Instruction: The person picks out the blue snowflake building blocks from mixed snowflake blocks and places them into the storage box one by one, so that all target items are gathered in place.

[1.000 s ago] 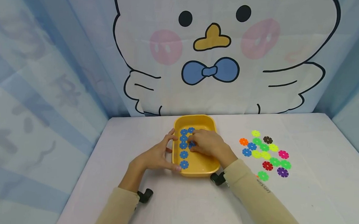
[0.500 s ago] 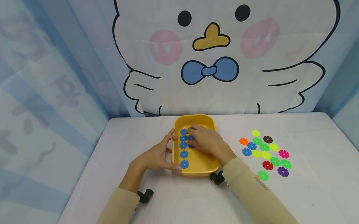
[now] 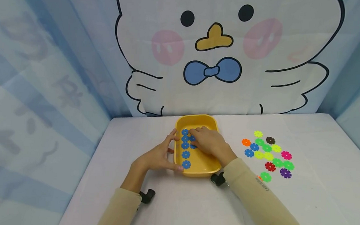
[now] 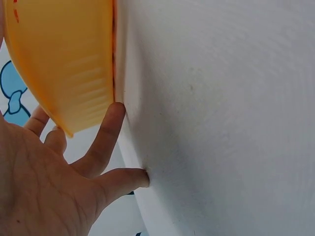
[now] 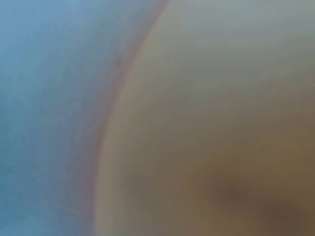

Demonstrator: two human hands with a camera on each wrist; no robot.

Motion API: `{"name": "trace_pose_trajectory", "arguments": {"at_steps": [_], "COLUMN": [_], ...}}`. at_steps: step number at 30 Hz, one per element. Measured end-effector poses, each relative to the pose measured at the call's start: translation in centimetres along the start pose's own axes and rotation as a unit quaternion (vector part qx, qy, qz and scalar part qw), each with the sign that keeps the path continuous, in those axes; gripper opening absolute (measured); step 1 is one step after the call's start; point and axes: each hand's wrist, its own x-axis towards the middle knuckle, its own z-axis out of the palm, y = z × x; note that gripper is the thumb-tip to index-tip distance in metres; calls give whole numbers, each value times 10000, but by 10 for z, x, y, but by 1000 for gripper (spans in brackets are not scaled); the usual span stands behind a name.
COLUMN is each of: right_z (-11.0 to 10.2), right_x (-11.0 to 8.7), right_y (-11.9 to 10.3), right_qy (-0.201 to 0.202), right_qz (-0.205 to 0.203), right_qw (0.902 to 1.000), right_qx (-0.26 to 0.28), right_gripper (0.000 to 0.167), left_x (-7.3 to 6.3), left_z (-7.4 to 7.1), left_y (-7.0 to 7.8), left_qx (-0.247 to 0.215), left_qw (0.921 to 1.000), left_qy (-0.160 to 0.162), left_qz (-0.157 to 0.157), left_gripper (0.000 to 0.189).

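Note:
A yellow tray (image 3: 200, 167) stands near the back of the table. Inside it, several blue flower-shaped discs (image 3: 185, 154) form a column along the left side. A second, shorter column begins beside its far part; a blue disc (image 3: 192, 138) there shows next to my right fingertips. My right hand (image 3: 210, 140) reaches into the tray, fingers bent slightly down onto these discs and partly covering them. My left hand (image 3: 155, 156) rests along the tray's left side, thumb at the near corner. In the left wrist view, its spread fingers (image 4: 106, 132) lie by the tray wall (image 4: 74, 64).
Right of the tray lie loose flower discs in several colours, among them a purple disc (image 3: 285, 173), a dark brown disc (image 3: 270, 140) and a blue disc (image 3: 249, 152). A cartoon-printed curtain (image 3: 211, 93) hangs behind the table. The right wrist view is blurred.
My right fingers have shifted slightly away from me and left within the tray, uncovering blue discs in the second column. The left hand and the tray stay in place.

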Motion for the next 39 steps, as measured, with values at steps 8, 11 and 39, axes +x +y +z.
{"name": "trace_pose_trajectory", "arguments": {"at_steps": [8, 11, 39], "right_z": [-2, -3, -60], "right_x": [-3, -5, -94], "right_y": [-1, 1, 56], "right_qy": [-28, 97, 1479], "right_qz": [-17, -91, -1411], "right_qw": [10000, 9998, 9688], "right_qx": [23, 169, 1398], "right_gripper": [58, 57, 43], "left_x": [-1, 0, 2], "left_z": [0, 2, 5], "left_y": [1, 3, 6], "left_qx": [-52, -53, 38], "left_qw": [10000, 10000, 9995], "left_qy": [27, 28, 151], "left_qz": [-49, -38, -278], "left_gripper": [132, 130, 124]}}
